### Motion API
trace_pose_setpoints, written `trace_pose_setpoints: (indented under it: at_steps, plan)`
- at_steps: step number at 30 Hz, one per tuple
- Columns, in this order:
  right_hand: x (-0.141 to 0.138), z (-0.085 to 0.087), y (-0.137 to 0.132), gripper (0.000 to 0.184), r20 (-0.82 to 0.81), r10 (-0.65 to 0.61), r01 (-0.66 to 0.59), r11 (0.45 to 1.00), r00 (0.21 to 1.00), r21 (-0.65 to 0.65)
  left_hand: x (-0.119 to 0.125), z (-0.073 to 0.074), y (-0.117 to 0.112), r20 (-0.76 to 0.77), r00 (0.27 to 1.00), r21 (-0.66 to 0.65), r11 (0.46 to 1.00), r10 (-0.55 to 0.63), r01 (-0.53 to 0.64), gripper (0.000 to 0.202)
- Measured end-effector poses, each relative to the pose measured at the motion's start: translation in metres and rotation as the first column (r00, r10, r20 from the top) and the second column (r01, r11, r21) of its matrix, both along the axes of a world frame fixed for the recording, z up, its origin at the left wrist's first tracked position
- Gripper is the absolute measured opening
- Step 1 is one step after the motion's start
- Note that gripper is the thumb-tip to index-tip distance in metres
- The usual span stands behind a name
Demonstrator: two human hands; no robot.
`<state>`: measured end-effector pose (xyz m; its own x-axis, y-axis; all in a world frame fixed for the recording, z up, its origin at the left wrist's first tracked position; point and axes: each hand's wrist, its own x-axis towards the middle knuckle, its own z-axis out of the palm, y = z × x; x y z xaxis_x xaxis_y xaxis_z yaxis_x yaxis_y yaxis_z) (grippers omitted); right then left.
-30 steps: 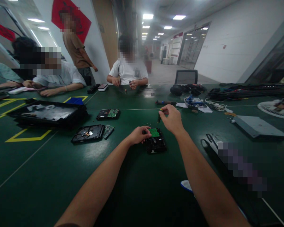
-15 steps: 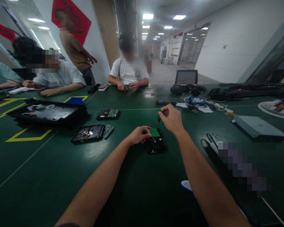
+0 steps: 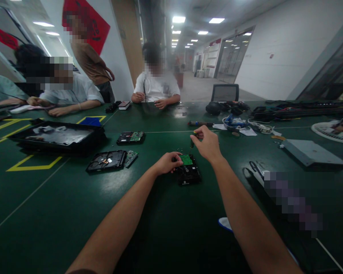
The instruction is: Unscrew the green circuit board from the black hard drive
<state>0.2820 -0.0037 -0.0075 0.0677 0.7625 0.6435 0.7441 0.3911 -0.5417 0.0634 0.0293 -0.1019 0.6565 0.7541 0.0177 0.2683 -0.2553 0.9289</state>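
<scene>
A black hard drive (image 3: 188, 174) with a small green circuit board on top lies on the green table (image 3: 165, 228) in front of me. My left hand (image 3: 168, 162) grips its left edge, fingers curled round the casing. My right hand (image 3: 207, 144) hovers just above and behind the drive, fingers pinched round the handle of a small screwdriver (image 3: 192, 142) that points down toward the board.
Two other hard drives (image 3: 106, 160) (image 3: 130, 137) lie to the left, near a black tray (image 3: 57, 136). Cables and tools (image 3: 234, 123) sit at the back right, a grey box (image 3: 311, 153) at right. Other people sit across the table.
My right hand has shifted slightly left with the screwdriver. My left hand has stayed on the drive. The person opposite has moved their hands.
</scene>
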Motion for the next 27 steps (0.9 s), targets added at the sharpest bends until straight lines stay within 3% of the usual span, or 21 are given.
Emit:
trace_pose_setpoints:
  at_steps: [6, 13, 20, 27]
  plan:
    - [-0.0012, 0.0003, -0.0016, 0.020, 0.065, 0.011, -0.013, 0.999, 0.998, 0.035, -0.0004, -0.0021, 0.0008, 0.009, 1.000, 0.000, 1.000, -0.006, 0.006, 0.029]
    - [0.0012, -0.0028, 0.0013, 0.016, -0.001, -0.015, 0.015, 1.000, 1.000, -0.012, 0.0007, -0.0013, 0.0003, -0.021, 1.000, -0.007, 1.000, 0.009, -0.010, 0.033]
    - [-0.0013, -0.0008, -0.0014, 0.019, 0.064, -0.006, 0.004, 0.999, 0.998, 0.045, 0.0000, -0.0032, 0.0012, -0.002, 1.000, -0.001, 1.000, -0.008, 0.008, 0.031]
    - [-0.0004, -0.0014, -0.0001, 0.016, -0.030, 0.004, -0.004, 1.000, 1.000, -0.026, 0.0005, 0.0000, -0.0005, -0.019, 1.000, -0.010, 1.000, 0.007, -0.007, 0.032]
